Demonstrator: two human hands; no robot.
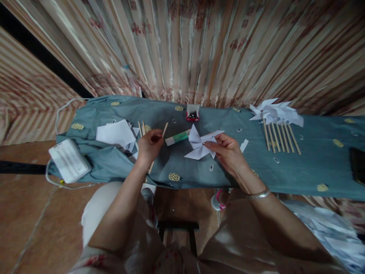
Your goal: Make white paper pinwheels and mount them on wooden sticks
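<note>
Over ctr of counter [196,174]: pinwheel [199,144] in R hand [228,152], pin box [192,119] behind it; paper sheets [114,133] to L; sticks [140,128] betw. those & pinwheel; pinwheel pile [281,113] to R; curtain [182,49] behind counter

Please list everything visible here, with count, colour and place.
Bladed paper pinwheel: one, white, in right hand.
Thin wooden stick: one, tan, in left hand.
Loose wooden rods: at least two, tan, beside left hand.
Overlapping paper pinwheels with sticks: several, white, far right.
Flat paper pieces: several, white, left.
Small open carton: one, red, back.
Oblong box: one, green-white, between hands.
Narrow paper strip: one, white, beside right hand.
Boxy device: one, white, left.
Patterned cloth: one, blue-green, beneath.
Pleated curtain: count unclear, beige, behind.
Flat object: one, black, right edge.
Crumpled heap: uncountable, pale, lower right.
Frame: one, black, bottom.
Metal bracelet: one, silver, right wrist.
Shoes: two, grey-pink, below.
Clothed legs: two, pale, bottom.
Hands: two, bare, centre.
</note>
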